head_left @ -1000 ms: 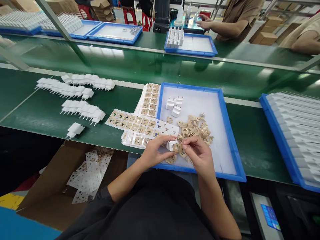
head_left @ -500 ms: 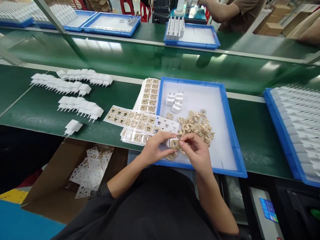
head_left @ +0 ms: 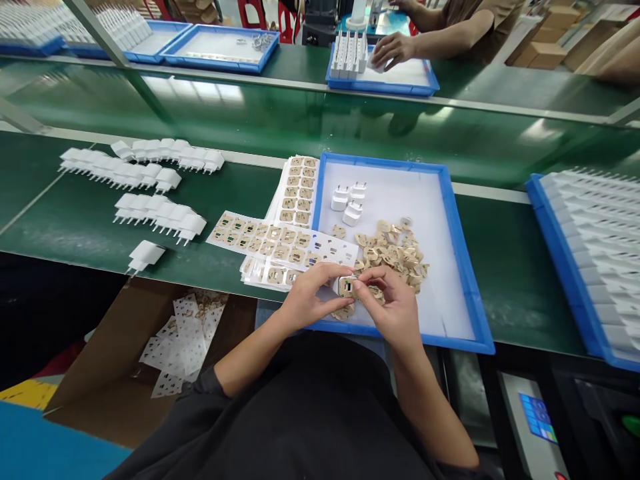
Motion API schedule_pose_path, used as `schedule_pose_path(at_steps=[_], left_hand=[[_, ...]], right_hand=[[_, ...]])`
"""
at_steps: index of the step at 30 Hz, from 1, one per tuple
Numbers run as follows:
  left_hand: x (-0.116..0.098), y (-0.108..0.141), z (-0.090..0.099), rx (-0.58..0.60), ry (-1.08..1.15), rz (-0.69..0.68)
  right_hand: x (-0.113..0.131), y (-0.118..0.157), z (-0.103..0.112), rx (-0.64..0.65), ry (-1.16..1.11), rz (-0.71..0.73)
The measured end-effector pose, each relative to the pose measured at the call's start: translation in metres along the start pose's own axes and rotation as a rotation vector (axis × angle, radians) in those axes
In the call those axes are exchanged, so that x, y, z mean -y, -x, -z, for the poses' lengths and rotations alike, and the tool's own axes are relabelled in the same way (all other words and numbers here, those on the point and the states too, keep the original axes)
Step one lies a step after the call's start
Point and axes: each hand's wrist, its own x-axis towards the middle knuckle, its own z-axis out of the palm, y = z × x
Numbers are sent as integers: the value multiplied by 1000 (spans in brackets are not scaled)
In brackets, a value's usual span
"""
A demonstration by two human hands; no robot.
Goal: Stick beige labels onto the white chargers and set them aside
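Between finger and thumb, my left hand point(head_left: 316, 293) grips a white plug adapter point(head_left: 338, 285). A tan sticker point(head_left: 346, 287) with cut-outs covers the adapter's face. My right hand point(head_left: 389, 300) is closed at the sticker's right edge, its thumb and fingertips pinched there. Both hands are over the near side of a blue-rimmed tray point(head_left: 463, 267). Just beyond them lies a heap of loose tan pieces point(head_left: 393, 250). A sticker sheet point(head_left: 270, 240), partly peeled at its right end, rests on a stack of sheets point(head_left: 300, 187) left of the tray. Several white adapters point(head_left: 353, 213) stand inside the tray.
Rows of white adapters point(head_left: 160, 213) lie on the green bench to the left. Below it, a cardboard box point(head_left: 100, 393) holds used backing sheets point(head_left: 180, 347). Another tray of adapters point(head_left: 565, 267) is at right. Beyond the partition, a co-worker's hand point(head_left: 393, 50) reaches over a tray.
My right thumb has shifted slightly left onto the adapter's edge, and the sticker now sits squarely on its face. Across the partition, the co-worker's hand has come down to the far tray.
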Motion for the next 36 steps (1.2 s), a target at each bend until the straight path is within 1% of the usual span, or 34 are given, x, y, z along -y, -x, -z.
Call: schedule_pose_path(at_steps=[4, 9, 11, 13, 14, 16, 18, 20, 23, 25, 28, 30, 33, 36], left_hand=[[0, -1, 0, 1, -4, 4], [-1, -1, -1, -42, -8, -51], [0, -1, -2, -77, -3, -63], [0, 0, -2, -110, -7, -81], [0, 0, -3, -121, -14, -100], [1, 0, -3, -131, -43, -149], [1, 0, -4, -136, -80, -194], [2, 0, -5, -147, -110, -214], [3, 1, -6, -171, -146, -226], [3, 1, -7, -191, -171, -259], [3, 1, -7, -210, -189, -321], [3, 1, -7, -211, -196, -332], [4, 2, -6, -195, -185, -315], [4, 3, -4, -195, -113, -268]], right_hand=[[4, 0, -2, -19, 99, 33], [8, 1, -5, -68, 340, 208], [6, 1, -3, -99, 387, 188], [1, 0, 0, -125, 320, 82], [-1, 0, 1, -122, 236, 22], [-5, 0, 1, -65, 18, -64], [-7, 1, -5, 11, -149, -93], [-7, 3, -14, 27, -230, -101], [-6, 5, -26, -32, -338, -120], [-5, 6, -32, -73, -418, -131], [-6, 7, -36, -102, -491, -152], [-7, 7, -37, -111, -511, -169], [-9, 7, -35, -115, -531, -185], [-13, 8, -29, -57, -523, -172]])
